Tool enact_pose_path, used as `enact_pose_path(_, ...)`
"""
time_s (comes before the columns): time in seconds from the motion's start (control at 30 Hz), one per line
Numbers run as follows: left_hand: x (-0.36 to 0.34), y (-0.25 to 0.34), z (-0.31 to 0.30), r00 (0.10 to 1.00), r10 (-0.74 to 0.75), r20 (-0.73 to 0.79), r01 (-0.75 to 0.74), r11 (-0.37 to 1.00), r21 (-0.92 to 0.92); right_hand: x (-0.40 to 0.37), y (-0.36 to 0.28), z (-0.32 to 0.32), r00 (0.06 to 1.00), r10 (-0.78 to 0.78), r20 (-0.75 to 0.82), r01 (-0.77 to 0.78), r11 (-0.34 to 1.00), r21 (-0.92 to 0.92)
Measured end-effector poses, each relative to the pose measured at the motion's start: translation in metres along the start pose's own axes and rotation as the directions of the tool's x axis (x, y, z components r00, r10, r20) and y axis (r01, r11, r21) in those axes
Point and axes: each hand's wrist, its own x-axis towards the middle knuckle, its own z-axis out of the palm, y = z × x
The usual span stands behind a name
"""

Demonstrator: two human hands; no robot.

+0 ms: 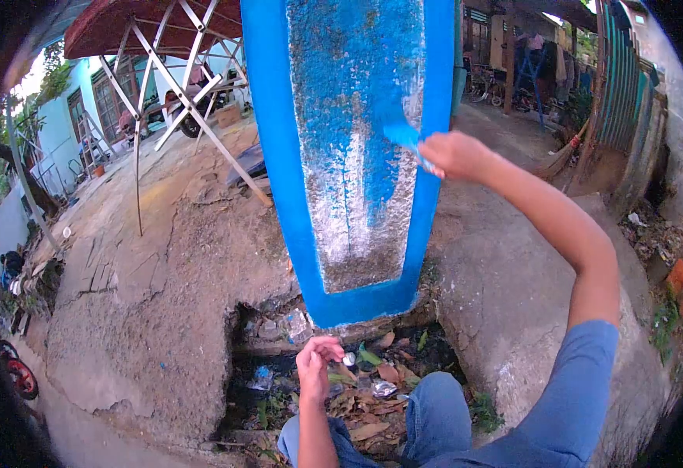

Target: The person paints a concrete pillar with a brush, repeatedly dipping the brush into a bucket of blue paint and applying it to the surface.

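A blue-bordered pillar (330,312) stands in front of me, its rough inner panel partly covered in blue, with white and grey patches low down. My right hand (452,156) is closed on a paintbrush (404,134), whose blue bristles lie against the right part of the panel. Below the pillar's left side, my left hand (320,360) hangs over the ditch with its fingers curled and apart; nothing shows in it.
Under the pillar a ditch holds dry leaves (369,405) and litter. A metal lattice frame (178,97) stands at the upper left. A broom (564,156) leans at the right, near a corrugated green fence (618,86).
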Motion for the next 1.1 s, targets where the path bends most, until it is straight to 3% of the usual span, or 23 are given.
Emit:
enact_pose_path(0.13, 0.0, -0.004, -0.002, 0.999, -0.035, -0.01, 0.035, 0.998, -0.048, -0.01, -0.02, 0.001, 0.994, -0.018, 0.11, 0.0, 0.987, 0.159)
enact_pose_path(0.2, 0.0, -0.003, -0.002, 0.999, -0.041, 0.002, 0.041, 0.997, -0.07, -0.008, -0.008, 0.0, 0.995, -0.081, 0.056, 0.074, 0.991, 0.111)
enact_pose_path(0.37, 0.001, -0.001, 0.002, 1.0, -0.024, 0.016, 0.025, 0.998, -0.055, 0.021, 0.041, -0.034, 0.999, -0.036, -0.033, 0.034, 0.998, -0.058)
enact_pose_path(0.47, 0.002, -0.001, 0.004, 1.0, -0.02, -0.011, 0.02, 1.0, -0.005, 0.038, 0.062, -0.055, 0.981, 0.003, -0.196, -0.022, 0.995, -0.097)
enact_pose_path(0.67, 0.002, -0.001, 0.004, 1.0, -0.025, -0.018, 0.025, 1.0, -0.001, 0.046, 0.068, -0.078, 0.982, 0.042, -0.182, -0.076, 0.98, -0.182)
enact_pose_path(0.83, 0.002, 0.002, 0.005, 1.0, -0.021, -0.024, 0.021, 0.999, 0.028, 0.03, 0.068, -0.078, 0.964, 0.012, -0.265, -0.089, 0.956, -0.28)
enact_pose_path(0.97, 0.003, -0.003, 0.006, 0.999, -0.034, -0.019, 0.034, 0.999, 0.017, 0.014, 0.067, -0.042, 0.97, 0.027, -0.241, -0.074, 0.979, -0.187)
enact_pose_path(1.1, 0.004, -0.01, 0.002, 0.999, -0.048, 0.014, 0.048, 0.998, -0.037, -0.015, 0.02, -0.001, 0.998, 0.064, 0.015, -0.063, 0.996, -0.069)
